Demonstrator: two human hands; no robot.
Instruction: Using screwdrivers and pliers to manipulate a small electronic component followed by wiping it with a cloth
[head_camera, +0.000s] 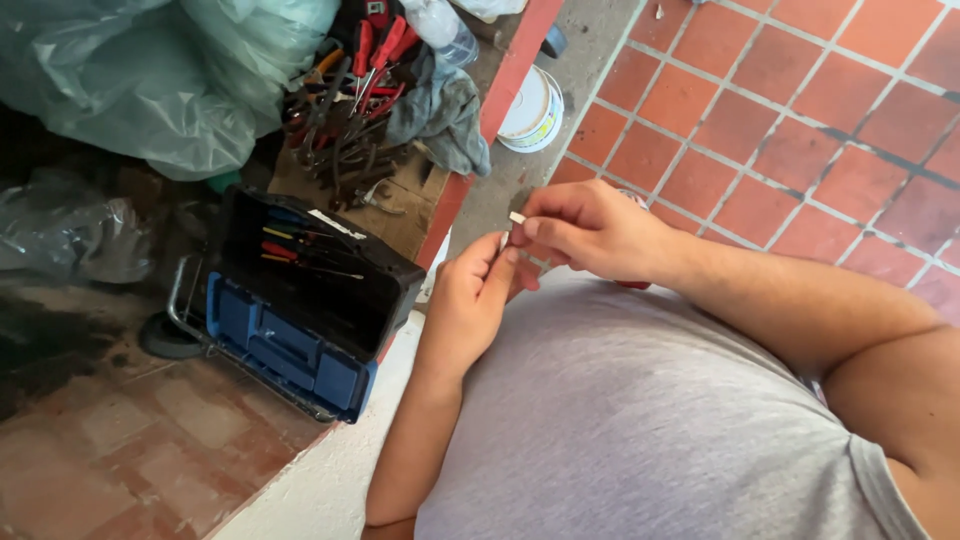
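My left hand (475, 290) and my right hand (590, 232) meet in front of my grey shirt. Between their fingertips they pinch a small white piece (516, 217); its exact kind is too small to tell. My right thumb and forefinger hold its top end, and my left fingers close on the part below. A red object (632, 285) peeks out under my right wrist.
An open blue and black toolbox (300, 300) with screwdrivers lies on the ledge to the left. Behind it sit a pile of pliers and red-handled tools (350, 110), a grey rag (445, 115) and green plastic bags (150, 70). A white bucket (533, 110) stands on the tiled floor.
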